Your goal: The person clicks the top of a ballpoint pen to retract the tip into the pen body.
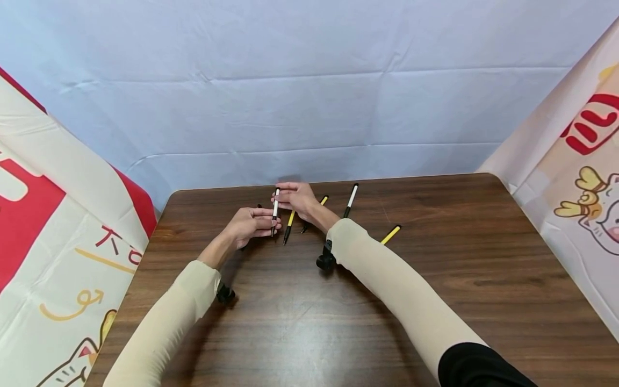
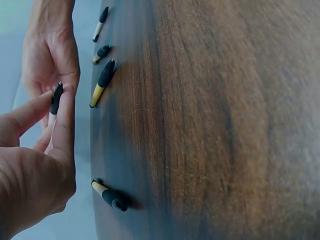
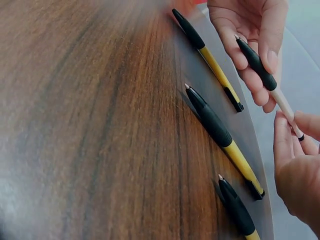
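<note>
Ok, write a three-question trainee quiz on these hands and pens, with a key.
1. True or false: the left hand and right hand both hold one white pen.
2. Which hand pinches that pen's black grip?
3. In the head view, what colour shows on the rightmost pen on the table? A: red; B: yellow; C: white.

Key: 1. True. 2. The left hand. 3. B.
</note>
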Motion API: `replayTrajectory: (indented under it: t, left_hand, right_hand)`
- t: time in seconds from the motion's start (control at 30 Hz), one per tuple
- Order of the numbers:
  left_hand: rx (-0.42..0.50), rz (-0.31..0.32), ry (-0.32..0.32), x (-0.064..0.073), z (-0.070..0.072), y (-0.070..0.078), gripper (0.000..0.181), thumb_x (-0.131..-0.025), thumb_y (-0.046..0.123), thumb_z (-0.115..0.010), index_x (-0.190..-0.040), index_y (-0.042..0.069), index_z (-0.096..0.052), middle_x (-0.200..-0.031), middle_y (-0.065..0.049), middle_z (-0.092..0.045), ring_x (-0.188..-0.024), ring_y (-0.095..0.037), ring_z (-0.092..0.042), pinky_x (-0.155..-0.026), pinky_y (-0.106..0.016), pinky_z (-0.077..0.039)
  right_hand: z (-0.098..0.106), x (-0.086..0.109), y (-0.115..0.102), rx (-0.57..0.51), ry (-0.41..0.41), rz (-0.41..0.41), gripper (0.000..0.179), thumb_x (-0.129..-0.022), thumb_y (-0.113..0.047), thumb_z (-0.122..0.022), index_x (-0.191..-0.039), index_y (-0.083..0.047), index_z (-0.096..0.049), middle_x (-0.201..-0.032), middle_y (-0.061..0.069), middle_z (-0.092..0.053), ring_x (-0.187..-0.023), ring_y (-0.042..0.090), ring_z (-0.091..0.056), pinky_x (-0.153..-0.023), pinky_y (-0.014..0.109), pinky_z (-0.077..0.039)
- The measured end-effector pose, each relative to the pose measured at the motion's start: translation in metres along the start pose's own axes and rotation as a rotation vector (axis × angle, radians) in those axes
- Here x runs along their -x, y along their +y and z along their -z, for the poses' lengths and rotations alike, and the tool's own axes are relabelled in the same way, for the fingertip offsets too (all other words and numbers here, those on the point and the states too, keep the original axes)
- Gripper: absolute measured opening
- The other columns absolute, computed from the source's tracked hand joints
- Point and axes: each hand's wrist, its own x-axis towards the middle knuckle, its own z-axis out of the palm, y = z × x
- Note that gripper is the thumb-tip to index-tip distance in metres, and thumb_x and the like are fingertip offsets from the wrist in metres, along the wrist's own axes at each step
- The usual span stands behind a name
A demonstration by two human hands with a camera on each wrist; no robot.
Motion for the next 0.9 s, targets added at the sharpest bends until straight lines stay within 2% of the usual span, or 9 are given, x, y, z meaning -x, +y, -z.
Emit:
replayTrajectory:
  t: [0.27, 0.43, 0.67, 0.9]
  left_hand:
    - [0.018, -0.005, -0.012, 0.0013, -0.0005, -0.0014, 0.048, -0.103, -0.008, -0.062, -0.148, -0.016, -0.049, -0.107, -0.01, -0.08, -0.094, -0.015, -0.077, -0.082, -0.03, -0.064]
    - [0.016, -0.008, -0.011, 0.0011, -0.0014, -0.0016, 0.047, -0.102, -0.007, -0.063, -0.147, -0.015, -0.05, -0.112, -0.015, -0.079, -0.094, -0.015, -0.077, -0.083, -0.03, -0.064]
    - [-0.015, -0.018, 0.006, 0.0014, -0.0033, -0.0001, 0.046, -0.102, -0.006, -0.065, -0.146, -0.013, -0.054, -0.114, -0.017, -0.078, -0.093, -0.015, -0.077, -0.083, -0.031, -0.064]
    - [-0.029, -0.019, 0.035, 0.0018, -0.0045, 0.0011, 0.044, -0.101, -0.007, -0.066, -0.144, -0.012, -0.057, -0.114, -0.017, -0.078, -0.09, -0.015, -0.077, -0.082, -0.03, -0.064]
  right_hand:
    - [0.0016, 0.0018, -0.0011, -0.001, -0.024, -0.02, 0.052, -0.1, 0.01, -0.065, -0.15, 0.004, -0.054, -0.138, 0.034, -0.062, -0.106, 0.027, -0.077, -0.097, 0.038, -0.06]
    - [0.0016, 0.0023, -0.0018, -0.012, -0.023, -0.023, 0.051, -0.101, 0.011, -0.064, -0.151, 0.004, -0.054, -0.139, 0.032, -0.062, -0.109, 0.03, -0.076, -0.102, 0.042, -0.058]
    - [0.0015, 0.0025, -0.0018, -0.026, -0.017, -0.018, 0.049, -0.101, 0.011, -0.063, -0.15, 0.003, -0.056, -0.138, 0.033, -0.062, -0.101, 0.026, -0.078, -0.098, 0.039, -0.06]
    - [-0.0003, 0.0047, -0.0023, -0.013, -0.016, 0.005, 0.046, -0.104, 0.011, -0.058, -0.149, 0.005, -0.055, -0.124, 0.029, -0.07, -0.1, 0.025, -0.078, -0.101, 0.042, -0.058]
